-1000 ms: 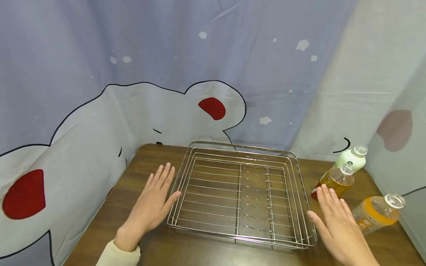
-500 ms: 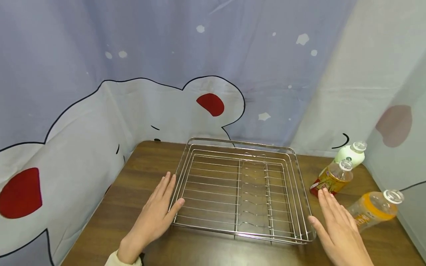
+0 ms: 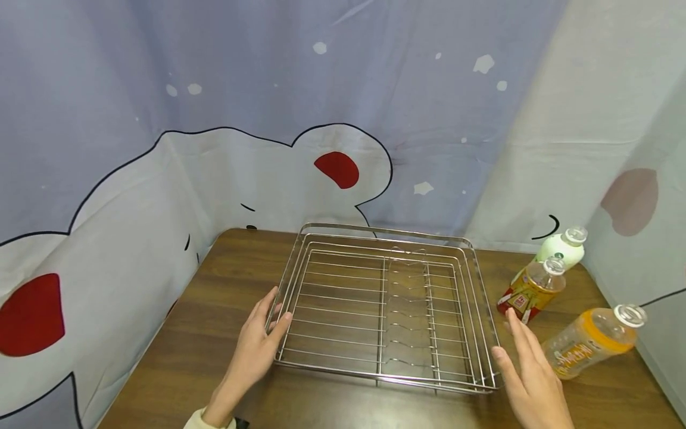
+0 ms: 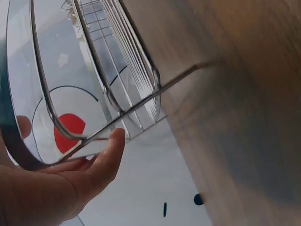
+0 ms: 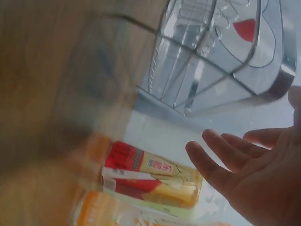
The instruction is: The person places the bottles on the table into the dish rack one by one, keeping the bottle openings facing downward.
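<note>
A metal wire dish rack with a row of wavy wire dividers stands on the brown table. My left hand holds its left rim near the front corner, thumb over the top and fingers outside. From the left wrist view, the fingers reach along the outer wires below the flat rim. My right hand is beside the right front corner, its thumb close to the rim. In the right wrist view, the fingers are spread and loosely bent, apart from the wires, holding nothing.
Right of the rack stand a bottle with a red and yellow label, a pale green bottle behind it, and a clear bottle with an orange band. A patterned curtain lines the table's back and left.
My left hand has gone from flat beside the rack to gripping its left rim. My right hand has turned edge-on and moved left toward the right rim. The rack stays put.
</note>
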Motion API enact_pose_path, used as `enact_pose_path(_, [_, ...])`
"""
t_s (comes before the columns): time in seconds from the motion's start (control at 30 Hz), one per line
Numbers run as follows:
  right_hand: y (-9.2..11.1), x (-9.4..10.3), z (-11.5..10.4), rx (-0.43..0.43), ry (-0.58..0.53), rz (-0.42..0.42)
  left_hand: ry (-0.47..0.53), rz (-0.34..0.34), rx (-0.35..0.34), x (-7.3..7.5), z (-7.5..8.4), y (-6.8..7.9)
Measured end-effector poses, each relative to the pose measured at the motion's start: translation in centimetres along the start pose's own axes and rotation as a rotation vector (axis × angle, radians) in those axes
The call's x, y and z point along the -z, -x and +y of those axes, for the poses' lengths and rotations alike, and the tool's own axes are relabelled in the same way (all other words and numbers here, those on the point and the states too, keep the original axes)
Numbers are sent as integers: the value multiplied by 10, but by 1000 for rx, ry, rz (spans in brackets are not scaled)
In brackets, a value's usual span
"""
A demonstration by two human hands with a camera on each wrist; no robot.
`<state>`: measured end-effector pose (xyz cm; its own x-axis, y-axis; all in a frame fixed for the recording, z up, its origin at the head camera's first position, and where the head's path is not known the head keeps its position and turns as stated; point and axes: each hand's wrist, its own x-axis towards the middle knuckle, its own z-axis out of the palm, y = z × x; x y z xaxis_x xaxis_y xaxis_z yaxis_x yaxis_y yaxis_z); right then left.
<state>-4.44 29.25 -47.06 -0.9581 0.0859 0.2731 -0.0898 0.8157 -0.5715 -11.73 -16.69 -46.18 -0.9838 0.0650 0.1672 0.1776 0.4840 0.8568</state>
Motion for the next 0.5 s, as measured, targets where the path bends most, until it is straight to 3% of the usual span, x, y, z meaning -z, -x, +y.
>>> enact_pose_path(0.3, [6, -10, -1, 4, 1, 4, -16, 39, -42, -13, -8, 3])
enact_pose_path(0.5, [9, -7, -1, 30, -7, 94, -26, 74, -80, -16, -12, 3])
